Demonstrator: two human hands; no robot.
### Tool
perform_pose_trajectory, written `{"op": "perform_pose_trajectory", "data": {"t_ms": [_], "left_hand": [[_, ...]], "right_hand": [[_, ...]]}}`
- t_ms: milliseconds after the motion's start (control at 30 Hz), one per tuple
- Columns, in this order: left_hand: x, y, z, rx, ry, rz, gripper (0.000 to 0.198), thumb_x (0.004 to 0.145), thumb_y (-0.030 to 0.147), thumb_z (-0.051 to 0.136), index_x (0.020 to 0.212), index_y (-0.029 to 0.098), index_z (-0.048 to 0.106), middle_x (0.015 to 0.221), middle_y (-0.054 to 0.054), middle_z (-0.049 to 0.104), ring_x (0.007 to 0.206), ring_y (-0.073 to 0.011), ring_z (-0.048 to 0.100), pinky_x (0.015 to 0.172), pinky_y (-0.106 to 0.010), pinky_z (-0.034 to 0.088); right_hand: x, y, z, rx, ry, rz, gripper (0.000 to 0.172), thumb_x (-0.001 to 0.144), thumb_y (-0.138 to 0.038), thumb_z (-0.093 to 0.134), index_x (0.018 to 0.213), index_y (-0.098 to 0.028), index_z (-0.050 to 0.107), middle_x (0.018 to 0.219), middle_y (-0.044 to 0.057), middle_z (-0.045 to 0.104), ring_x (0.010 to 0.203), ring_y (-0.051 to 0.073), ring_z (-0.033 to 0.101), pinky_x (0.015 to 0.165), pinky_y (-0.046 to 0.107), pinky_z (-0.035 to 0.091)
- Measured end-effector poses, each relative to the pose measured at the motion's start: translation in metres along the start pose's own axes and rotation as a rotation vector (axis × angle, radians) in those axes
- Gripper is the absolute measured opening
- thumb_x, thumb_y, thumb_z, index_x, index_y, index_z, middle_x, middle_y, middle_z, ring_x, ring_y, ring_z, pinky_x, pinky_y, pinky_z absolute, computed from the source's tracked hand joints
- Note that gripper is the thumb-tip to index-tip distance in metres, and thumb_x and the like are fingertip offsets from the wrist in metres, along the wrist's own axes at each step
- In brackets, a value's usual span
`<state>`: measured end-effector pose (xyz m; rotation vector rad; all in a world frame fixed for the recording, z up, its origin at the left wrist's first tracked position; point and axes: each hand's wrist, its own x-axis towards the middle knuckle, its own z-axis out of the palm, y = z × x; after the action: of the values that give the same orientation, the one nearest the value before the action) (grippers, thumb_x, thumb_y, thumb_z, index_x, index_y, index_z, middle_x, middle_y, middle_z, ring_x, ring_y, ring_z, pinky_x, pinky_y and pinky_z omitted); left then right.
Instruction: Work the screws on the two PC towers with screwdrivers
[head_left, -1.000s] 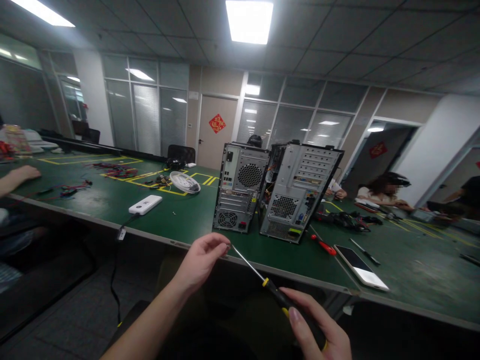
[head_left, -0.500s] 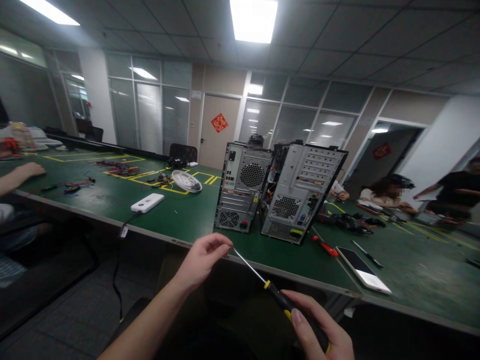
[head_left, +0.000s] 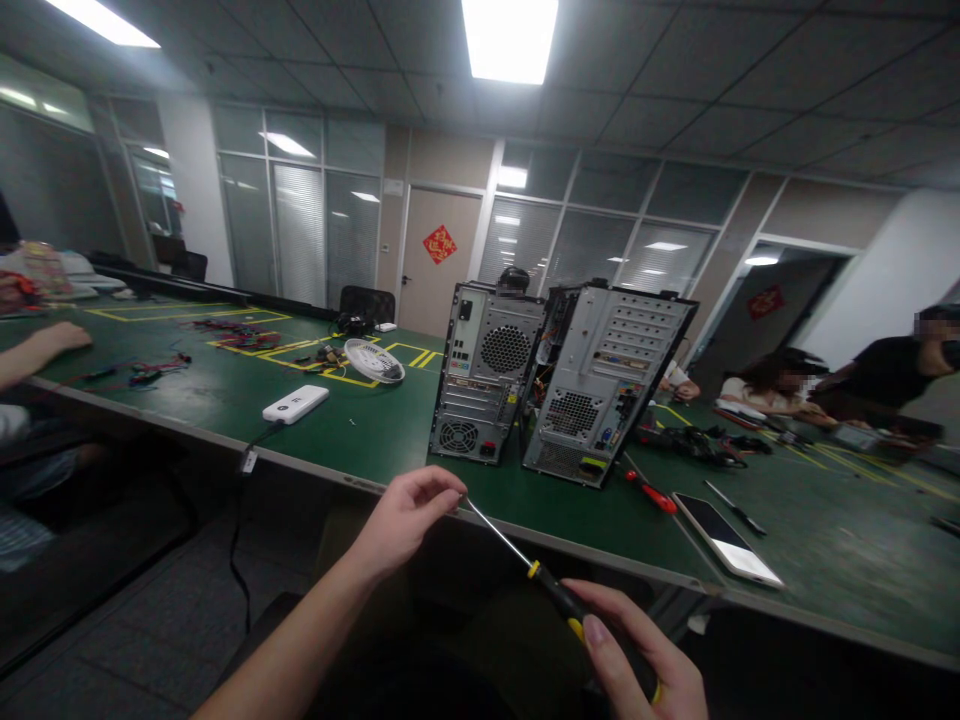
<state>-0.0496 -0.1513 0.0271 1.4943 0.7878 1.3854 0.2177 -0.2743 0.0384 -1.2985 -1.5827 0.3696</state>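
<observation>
Low at the right, my right hand (head_left: 637,650) is wrapped round the black and yellow handle of a screwdriver (head_left: 556,592). Its thin metal shaft slants up and left to the fingertips of my left hand (head_left: 414,512). Those fingers are pinched together at the tip; whatever small thing sits between them is too small to make out. Both hands are in front of the table's near edge. Just beyond them, two open computer cases stand upright, a narrower left computer case (head_left: 480,400) and a right computer case (head_left: 592,390), with their rear panels facing me.
On the green table (head_left: 375,435) lie a white power bank (head_left: 295,404) with a cable, a white round tray (head_left: 374,361), a red-handled tool (head_left: 651,492), a phone (head_left: 726,540) and a thin pen-like tool (head_left: 735,508). Tangled black cables (head_left: 701,443) lie at right. Other people sit at both sides.
My hands and the screwdriver have stayed almost still. At the far right, a person in black has leaned down and to the left over the table.
</observation>
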Motion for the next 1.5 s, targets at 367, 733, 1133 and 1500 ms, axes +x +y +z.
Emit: {"op": "perform_pose_trajectory", "data": {"t_ms": [367,733,1133,1500], "left_hand": [[0.01,-0.008,0.003,-0.182,0.013,-0.105,0.028,0.084,0.04,0.081,0.099,0.017,0.078,0.092,-0.005,0.073,0.083,-0.0147,0.063,0.077,-0.026,0.049],[0.07,-0.033,0.052,-0.563,0.264,-0.409,0.029,0.065,0.021,0.094,0.08,0.013,0.071,0.075,-0.006,0.07,0.063,-0.0087,0.06,0.061,-0.021,0.046],[0.134,-0.061,0.094,-0.694,0.371,-0.458,0.021,0.067,0.014,0.091,0.077,0.013,0.073,0.076,-0.008,0.073,0.058,-0.0075,0.058,0.053,-0.017,0.042],[0.15,-0.059,0.106,-0.781,0.452,-0.509,0.017,0.069,0.003,0.082,0.066,0.009,0.067,0.058,-0.001,0.061,0.047,-0.0035,0.049,0.044,-0.015,0.032]], "right_hand": [[0.006,0.004,0.016,0.241,-0.036,0.175,0.047,0.094,-0.061,0.065,0.116,-0.021,0.078,0.081,0.005,0.075,0.06,0.017,0.066,0.053,0.023,0.054],[0.015,0.031,0.056,0.113,-0.003,0.009,0.04,0.098,-0.052,0.061,0.124,-0.023,0.074,0.127,0.01,0.076,0.12,0.027,0.071,0.101,0.035,0.057],[0.05,0.048,0.094,0.012,0.048,-0.091,0.043,0.096,-0.04,0.062,0.132,-0.019,0.068,0.13,0.012,0.074,0.12,0.027,0.071,0.102,0.037,0.057],[0.06,0.048,0.105,-0.045,0.055,-0.084,0.046,0.099,-0.043,0.056,0.136,-0.017,0.065,0.13,0.014,0.073,0.115,0.028,0.072,0.101,0.039,0.056]]}}
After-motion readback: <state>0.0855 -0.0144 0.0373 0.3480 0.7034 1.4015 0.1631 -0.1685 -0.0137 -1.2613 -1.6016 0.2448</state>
